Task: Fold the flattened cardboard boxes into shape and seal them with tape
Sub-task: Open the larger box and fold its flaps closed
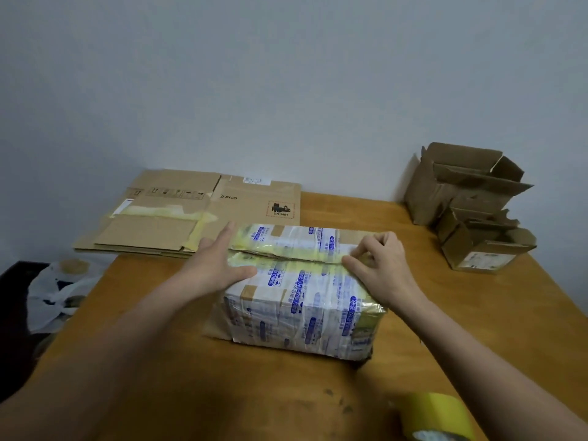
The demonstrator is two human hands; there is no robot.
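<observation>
Here we see a closed cardboard box [302, 288] standing in the middle of the frame on a wooden table [178, 377], its sides wrapped in white tape printed in blue. A strip of yellow tape [296, 254] runs along the seam where its top flaps meet. The left hand [216, 265] lies released, fingers straight, against the left end of the box top, with the thumb laid across the near flap. The right hand [378, 265] has its fingers curled and pinches the yellow tape at the right end of the seam. In the lower right corner a tape roll [436, 415] sits on the table, partly cut off by the frame. Left of centre, behind the box, we find flattened boxes [197, 211] stacked against the wall, and at the right edge two open boxes [461, 186].
</observation>
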